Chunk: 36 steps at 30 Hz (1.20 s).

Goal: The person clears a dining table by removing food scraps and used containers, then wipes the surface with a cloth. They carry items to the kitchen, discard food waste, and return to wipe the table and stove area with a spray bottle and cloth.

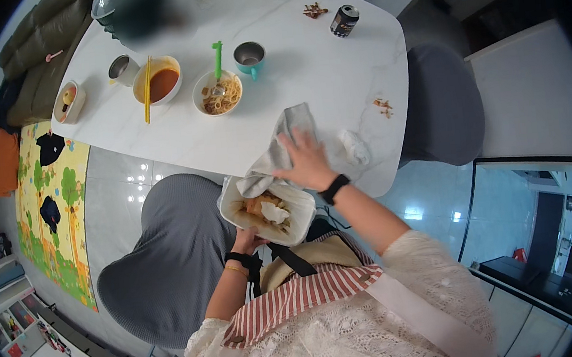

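Note:
My left hand [245, 242] is closed on the near side of a white trash bin [303, 227], tilted against the table's front edge. Food scraps and a crumpled white tissue [275, 212] lie inside it. A grey cloth [297, 118] stretches from the tabletop down over the bin's far rim. On that cloth rests my right hand [309, 162], fingers spread and slightly blurred. Just right of it lies a crumpled white wad [354, 147], perhaps tissue or plastic.
On the white table [330, 69] stand a noodle bowl [207, 109] with a green-handled utensil, a soup bowl [174, 65] with yellow chopsticks, a teal cup [249, 55] and a black can [345, 20]. Scrap piles [383, 107] lie rightward. Grey-covered chairs [169, 260] flank the table.

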Motion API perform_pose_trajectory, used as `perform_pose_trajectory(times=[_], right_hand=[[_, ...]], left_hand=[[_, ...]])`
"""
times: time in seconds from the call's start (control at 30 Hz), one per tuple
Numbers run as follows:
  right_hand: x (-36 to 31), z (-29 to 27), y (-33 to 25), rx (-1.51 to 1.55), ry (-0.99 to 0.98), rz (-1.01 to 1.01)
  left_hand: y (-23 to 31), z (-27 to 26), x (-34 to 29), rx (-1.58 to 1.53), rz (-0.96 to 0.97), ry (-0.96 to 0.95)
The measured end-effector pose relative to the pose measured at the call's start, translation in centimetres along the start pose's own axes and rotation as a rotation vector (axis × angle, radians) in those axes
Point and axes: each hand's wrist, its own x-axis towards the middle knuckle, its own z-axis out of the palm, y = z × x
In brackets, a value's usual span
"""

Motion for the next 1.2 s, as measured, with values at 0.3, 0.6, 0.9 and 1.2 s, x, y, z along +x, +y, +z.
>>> perform_pose_trajectory(times=[0.3, 0.6, 0.9, 1.2], right_hand=[[3.6, -2.7, 0.7, 0.908, 0.131, -0.121], [6.6, -13.3, 29.5, 0.727, 0.279, 0.137], [11.6, -1.8, 36.4, 0.241, -0.055, 0.014], [24.0, -9.5, 31.9, 0.343, 0.214, -0.179]], left_hand=[[-3.4, 2.4, 0.0, -0.092, -0.018, 0.039], [-10.4, 11.1, -0.1, -0.195, 0.082, 0.261], [-17.9, 22.8, 0.5, -0.430, 0.133, 0.349], [-26.1, 24.0, 0.6, -0.730, 0.152, 0.370]])
